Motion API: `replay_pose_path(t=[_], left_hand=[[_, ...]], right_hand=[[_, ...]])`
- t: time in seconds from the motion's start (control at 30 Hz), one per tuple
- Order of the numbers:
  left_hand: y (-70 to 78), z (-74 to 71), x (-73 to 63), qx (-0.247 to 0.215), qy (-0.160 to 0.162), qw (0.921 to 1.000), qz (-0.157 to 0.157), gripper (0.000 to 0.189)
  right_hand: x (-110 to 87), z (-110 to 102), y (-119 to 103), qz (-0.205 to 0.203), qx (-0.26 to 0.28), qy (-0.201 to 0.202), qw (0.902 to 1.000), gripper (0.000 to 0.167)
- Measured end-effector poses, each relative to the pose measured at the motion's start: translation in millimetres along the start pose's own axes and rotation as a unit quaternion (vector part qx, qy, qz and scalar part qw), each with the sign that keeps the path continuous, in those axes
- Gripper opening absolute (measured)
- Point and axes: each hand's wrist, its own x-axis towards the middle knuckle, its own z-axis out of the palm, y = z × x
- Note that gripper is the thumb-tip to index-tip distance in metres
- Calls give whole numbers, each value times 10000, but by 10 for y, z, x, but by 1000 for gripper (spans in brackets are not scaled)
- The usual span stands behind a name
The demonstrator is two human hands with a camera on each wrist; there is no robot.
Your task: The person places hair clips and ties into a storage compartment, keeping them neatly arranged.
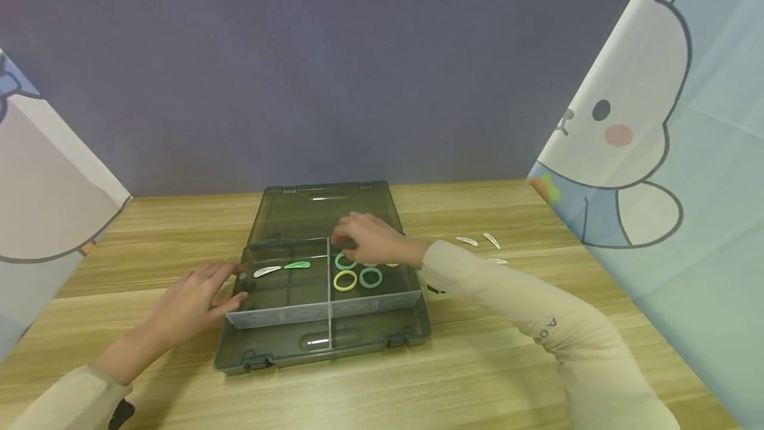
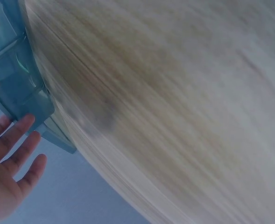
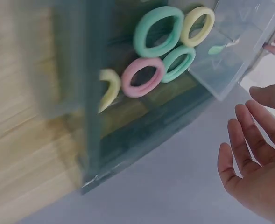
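A grey see-through divided box [image 1: 280, 334] lies on the table with its lid [image 1: 298, 214] folded back. My left hand [image 1: 193, 300] is at the box's left side, fingers spread and fingertips at the rim. In the left back compartment are a white hair clip [image 1: 266, 271] and a green hair clip [image 1: 297, 265]. Above the right back compartment is my right hand [image 1: 373, 239]; the right wrist view shows its palm bare and fingers loosely bent. Below it lie several ring-shaped hair ties, among them a yellow one [image 1: 345, 289], a green one [image 3: 140, 39] and a pink one [image 3: 135, 93].
Three white hair clips, one of them [image 1: 492, 240] lying slantwise, are on the wooden table [image 1: 507, 350] right of the box. A dark cloth [image 1: 328, 71] hangs behind the table, and cartoon-printed cloth [image 1: 710, 217] stands on both sides.
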Motion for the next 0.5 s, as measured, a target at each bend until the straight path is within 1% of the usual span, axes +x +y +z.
replay_pose_path(t=[0.13,0.27,0.37,0.5], left_hand=[[-6,5,-1,15,20,10000,6,40],[-5,-4,-7,32,10,10000,6,41],[1,-8,-11,29,1,10000,-9,41],[12,-11,-11,-3,-22,10000,-32,41]], right_hand=[[-166,-54,125,91,129,179,9997,23],[-320,-69,296,-20,143,526,9985,22],[-436,-86,416,-37,185,677,9975,22],[-607,-112,538,289,350,671,9967,21]])
